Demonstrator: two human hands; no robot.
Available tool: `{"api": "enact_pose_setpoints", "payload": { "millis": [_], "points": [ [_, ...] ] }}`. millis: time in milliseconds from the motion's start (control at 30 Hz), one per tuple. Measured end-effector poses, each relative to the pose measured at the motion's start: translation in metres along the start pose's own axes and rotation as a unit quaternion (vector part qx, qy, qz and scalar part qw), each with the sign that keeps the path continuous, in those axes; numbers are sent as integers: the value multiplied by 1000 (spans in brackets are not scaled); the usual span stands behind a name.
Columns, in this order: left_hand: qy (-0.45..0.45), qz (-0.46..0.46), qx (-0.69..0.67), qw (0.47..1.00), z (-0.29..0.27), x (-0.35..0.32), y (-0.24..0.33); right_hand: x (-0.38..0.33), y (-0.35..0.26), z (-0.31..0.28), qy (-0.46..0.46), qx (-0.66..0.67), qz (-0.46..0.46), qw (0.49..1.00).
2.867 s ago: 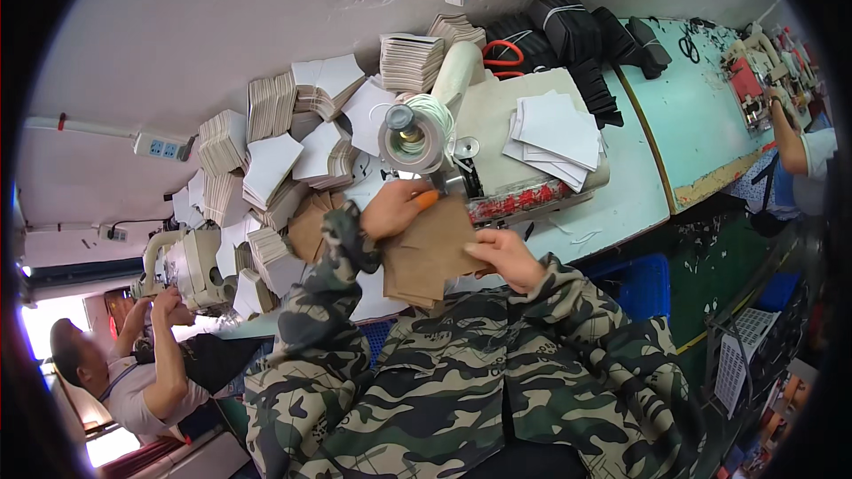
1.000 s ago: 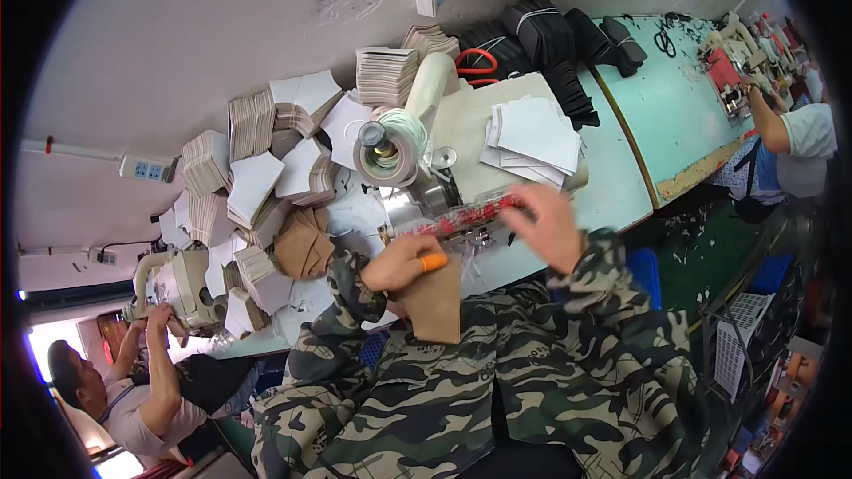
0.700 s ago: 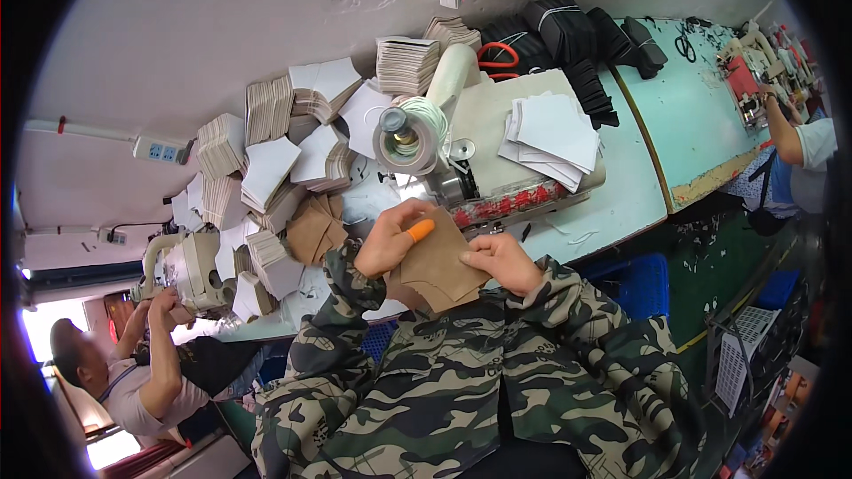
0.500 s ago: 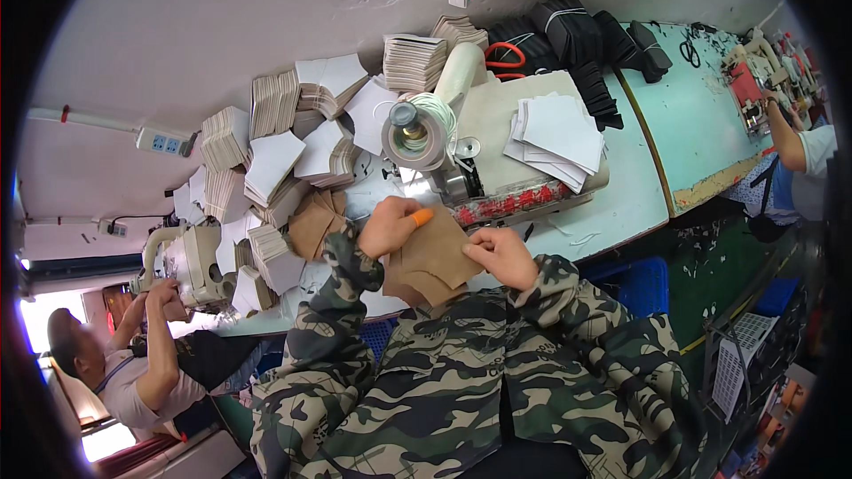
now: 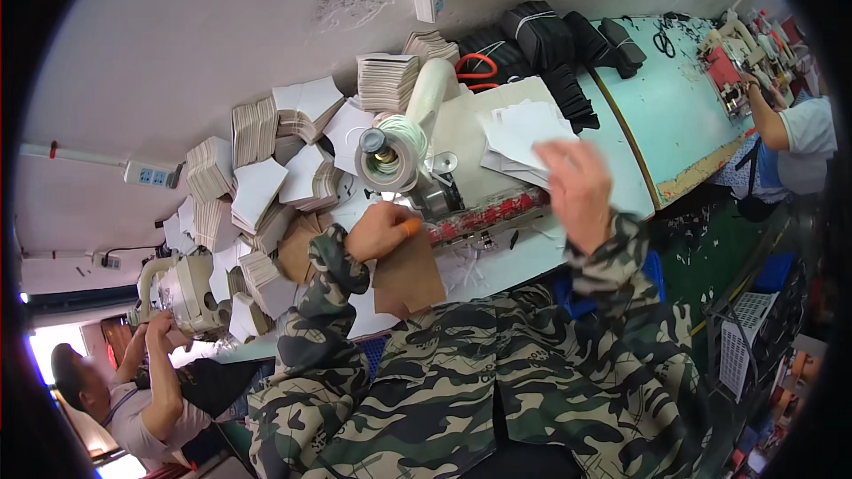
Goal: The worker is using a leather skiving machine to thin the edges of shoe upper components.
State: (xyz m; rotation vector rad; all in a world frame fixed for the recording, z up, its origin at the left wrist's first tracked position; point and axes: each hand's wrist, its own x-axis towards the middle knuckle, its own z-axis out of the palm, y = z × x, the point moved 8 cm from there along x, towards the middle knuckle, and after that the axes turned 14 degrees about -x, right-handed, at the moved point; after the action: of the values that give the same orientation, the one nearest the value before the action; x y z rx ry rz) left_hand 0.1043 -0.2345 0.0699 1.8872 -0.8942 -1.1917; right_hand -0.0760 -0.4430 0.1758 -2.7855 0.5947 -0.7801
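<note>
The left hand (image 5: 380,232), an orange cover (image 5: 411,227) on one finger, pinches a small batch of flat brown pieces (image 5: 410,277) near the front edge of the tabletop (image 5: 628,160), just in front of the cream machine (image 5: 461,137). The right hand (image 5: 579,195) is spread, its fingers extended and blurred, beside the loose white sheets (image 5: 524,124) lying on the machine; whether it touches them cannot be determined. A second pile of brown pieces (image 5: 295,250) lies to the left of the left hand. Stacks of white-topped pieces (image 5: 259,191) occupy the tabletop's left part, extending toward its rear edge. Tied black bundles (image 5: 540,34) sit along the rear edge, near red handles (image 5: 477,66). A blue bin (image 5: 655,277) stands below the front edge.
</note>
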Motion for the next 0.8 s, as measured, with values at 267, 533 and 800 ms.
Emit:
{"api": "enact_pose_setpoints", "payload": {
  "millis": [267, 533, 800],
  "points": [
    [-22, 3, -240, 970, 21, -11, 5, -100, -70, 119, -383, 401, 113, 824],
    [76, 3, 82, 994, -12, -1, -2, -115, -82, 162, -370, 510, 268, 729],
    [33, 32, 126, 991, -5, 20, 37, -109, -55, 121, -271, 552, 291, 733]
  ]
}}
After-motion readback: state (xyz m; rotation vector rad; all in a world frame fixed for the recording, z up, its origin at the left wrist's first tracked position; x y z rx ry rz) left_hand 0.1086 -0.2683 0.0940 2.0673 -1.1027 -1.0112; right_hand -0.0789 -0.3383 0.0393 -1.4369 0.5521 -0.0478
